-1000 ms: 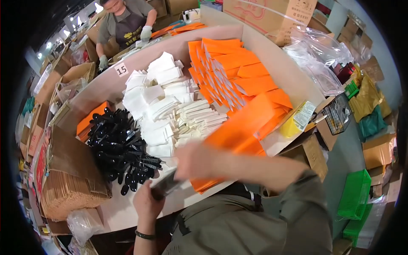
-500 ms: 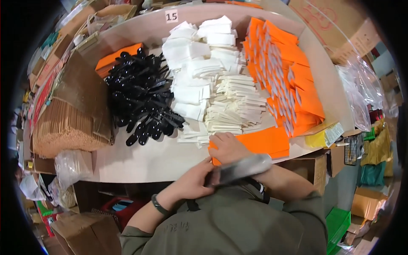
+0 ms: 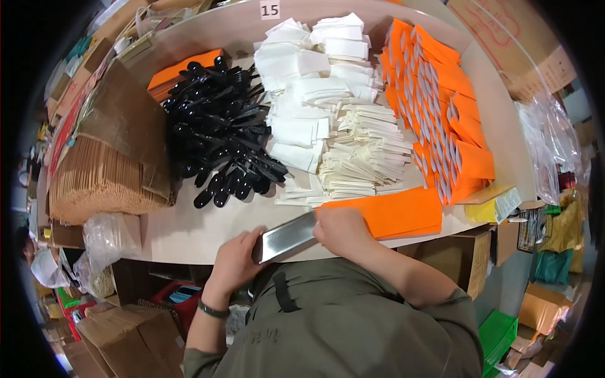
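Silvery flat pouch (image 3: 287, 237) lies gripped at its ends between left hand (image 3: 238, 261) and right hand (image 3: 338, 232), wrists bent inward.

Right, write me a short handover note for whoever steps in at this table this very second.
Left hand: grips the near end of a shiny flat silver sleeve at the table's front edge.
Right hand: on the sleeve's far end, beside an orange envelope lying flat.
Supplies: black plastic cutlery pile on the left, white napkins in the middle, pale paper-wrapped sticks next to them, a row of orange envelopes on the right.
Done: the sleeve is in both hands. I cannot tell whether it holds anything.
Left: large piles of every supply remain on the table.
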`<action>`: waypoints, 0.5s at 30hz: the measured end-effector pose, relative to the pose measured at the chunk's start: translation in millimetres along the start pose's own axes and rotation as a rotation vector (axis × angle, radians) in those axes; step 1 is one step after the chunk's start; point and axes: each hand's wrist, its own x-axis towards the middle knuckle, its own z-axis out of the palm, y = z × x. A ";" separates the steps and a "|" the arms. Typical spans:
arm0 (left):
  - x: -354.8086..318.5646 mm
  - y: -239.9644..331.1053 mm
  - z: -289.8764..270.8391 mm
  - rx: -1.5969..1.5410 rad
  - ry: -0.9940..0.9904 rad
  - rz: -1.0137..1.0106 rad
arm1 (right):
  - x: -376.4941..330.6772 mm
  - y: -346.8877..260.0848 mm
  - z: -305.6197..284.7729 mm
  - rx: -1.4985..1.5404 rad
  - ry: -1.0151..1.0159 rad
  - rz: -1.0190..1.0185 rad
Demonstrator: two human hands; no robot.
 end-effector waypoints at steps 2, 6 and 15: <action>10.1 2.4 -6.1 0.026 0.038 0.046 | -2.2 -11.3 5.1 0.005 0.046 -0.095; -0.1 -24.6 -1.7 -0.204 0.276 -0.143 | -2.2 10.8 -3.1 0.150 0.016 -0.085; -8.4 -6.4 11.5 -0.151 0.093 -0.032 | -0.4 8.6 -3.9 0.047 0.047 0.037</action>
